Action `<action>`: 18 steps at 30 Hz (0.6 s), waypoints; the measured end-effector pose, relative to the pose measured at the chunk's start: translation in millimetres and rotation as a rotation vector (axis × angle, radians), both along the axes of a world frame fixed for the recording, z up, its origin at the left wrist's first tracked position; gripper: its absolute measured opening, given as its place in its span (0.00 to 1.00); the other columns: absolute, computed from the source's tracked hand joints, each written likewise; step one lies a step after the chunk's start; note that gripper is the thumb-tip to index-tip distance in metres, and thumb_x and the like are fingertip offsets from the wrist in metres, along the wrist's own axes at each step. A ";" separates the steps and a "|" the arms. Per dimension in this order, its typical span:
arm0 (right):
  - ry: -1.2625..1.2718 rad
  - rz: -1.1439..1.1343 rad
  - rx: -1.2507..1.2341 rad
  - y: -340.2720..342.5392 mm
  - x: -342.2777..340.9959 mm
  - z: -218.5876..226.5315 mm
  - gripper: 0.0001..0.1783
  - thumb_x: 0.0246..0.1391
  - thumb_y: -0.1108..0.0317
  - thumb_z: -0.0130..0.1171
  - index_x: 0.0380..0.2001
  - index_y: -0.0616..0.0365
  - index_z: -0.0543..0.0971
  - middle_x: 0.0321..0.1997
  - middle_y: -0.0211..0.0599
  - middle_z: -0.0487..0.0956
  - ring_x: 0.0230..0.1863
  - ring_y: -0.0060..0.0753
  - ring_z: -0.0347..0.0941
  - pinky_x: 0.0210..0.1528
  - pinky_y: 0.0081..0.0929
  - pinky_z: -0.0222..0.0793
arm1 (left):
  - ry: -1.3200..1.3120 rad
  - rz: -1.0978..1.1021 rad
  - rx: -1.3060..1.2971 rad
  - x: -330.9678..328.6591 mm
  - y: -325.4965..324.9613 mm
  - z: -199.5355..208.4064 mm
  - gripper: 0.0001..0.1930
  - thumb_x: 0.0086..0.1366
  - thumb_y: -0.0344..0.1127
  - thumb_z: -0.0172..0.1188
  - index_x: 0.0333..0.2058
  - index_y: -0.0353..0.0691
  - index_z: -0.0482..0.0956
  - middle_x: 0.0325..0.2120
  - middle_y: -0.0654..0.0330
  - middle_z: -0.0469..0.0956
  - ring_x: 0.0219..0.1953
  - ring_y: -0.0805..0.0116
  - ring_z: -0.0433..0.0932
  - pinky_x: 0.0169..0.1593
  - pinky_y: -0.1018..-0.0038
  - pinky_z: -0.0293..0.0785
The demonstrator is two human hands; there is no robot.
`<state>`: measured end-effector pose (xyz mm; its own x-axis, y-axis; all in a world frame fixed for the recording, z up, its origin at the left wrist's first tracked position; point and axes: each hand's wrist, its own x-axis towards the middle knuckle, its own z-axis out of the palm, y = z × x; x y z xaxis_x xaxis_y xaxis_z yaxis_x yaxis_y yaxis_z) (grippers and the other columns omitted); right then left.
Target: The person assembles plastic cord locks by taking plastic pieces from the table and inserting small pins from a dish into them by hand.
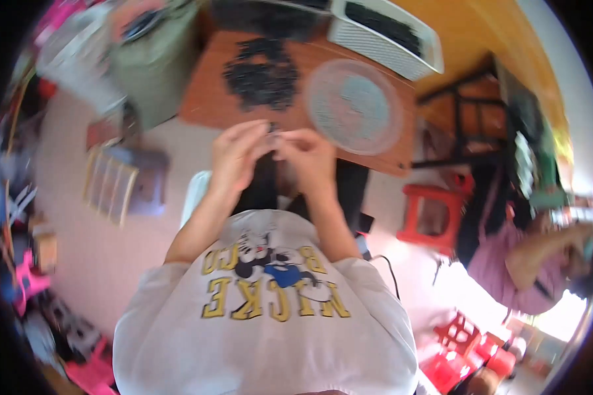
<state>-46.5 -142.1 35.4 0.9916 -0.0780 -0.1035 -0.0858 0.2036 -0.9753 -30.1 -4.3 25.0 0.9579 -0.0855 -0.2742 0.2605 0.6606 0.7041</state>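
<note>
My left hand (pixel 234 155) and my right hand (pixel 308 157) meet over the near edge of the brown table (pixel 201 99). The left fingers pinch a small black piece (pixel 273 126), blurred and partly covered. My right thumb and forefinger are closed right beside it; what they grip is too small to make out. Beyond my left hand, a loose pile of small black pieces (pixel 260 76) lies on the tabletop. To its right sits a round, shallow, see-through tray (pixel 394 125) with many tiny bluish-grey parts (pixel 359 105) in it.
A white basket (pixel 382 56) of black pieces stands at the table's far right. Left of the table are a full sack (pixel 155 79) and clear plastic bags (pixel 79 59). A red stool (pixel 435 217) is on the right, with another person (pixel 524 263) beyond it.
</note>
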 end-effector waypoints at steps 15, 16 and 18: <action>-0.136 0.016 -0.029 -10.8 2.6 -5.4 0.19 0.50 0.78 0.57 0.48 0.66 0.74 0.26 0.29 0.77 0.27 0.16 0.71 0.31 0.14 0.68 | -0.189 0.000 0.389 4.8 -5.3 -10.9 0.09 0.57 0.21 0.58 0.38 0.28 0.78 0.33 0.55 0.79 0.34 0.72 0.78 0.42 0.78 0.76; -0.150 0.055 0.039 -7.5 1.4 -7.7 0.19 0.50 0.77 0.56 0.48 0.66 0.74 0.26 0.29 0.77 0.27 0.15 0.71 0.32 0.14 0.68 | -0.208 -0.016 0.409 0.4 -1.1 -6.4 0.10 0.57 0.21 0.59 0.39 0.28 0.77 0.33 0.55 0.79 0.34 0.72 0.78 0.42 0.78 0.76; -0.162 0.119 0.067 -2.1 -4.4 -2.1 0.17 0.50 0.77 0.56 0.45 0.66 0.76 0.29 0.30 0.77 0.29 0.16 0.70 0.33 0.15 0.67 | -0.222 0.017 0.442 -12.7 5.1 1.6 0.11 0.56 0.21 0.59 0.40 0.28 0.77 0.33 0.55 0.79 0.34 0.72 0.78 0.41 0.78 0.76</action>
<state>-51.0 -144.3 33.3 0.9975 0.0423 0.0569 0.0437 0.2658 -0.9630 -42.8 0.8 26.6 0.9975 0.0090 -0.0695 0.0639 0.2892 0.9551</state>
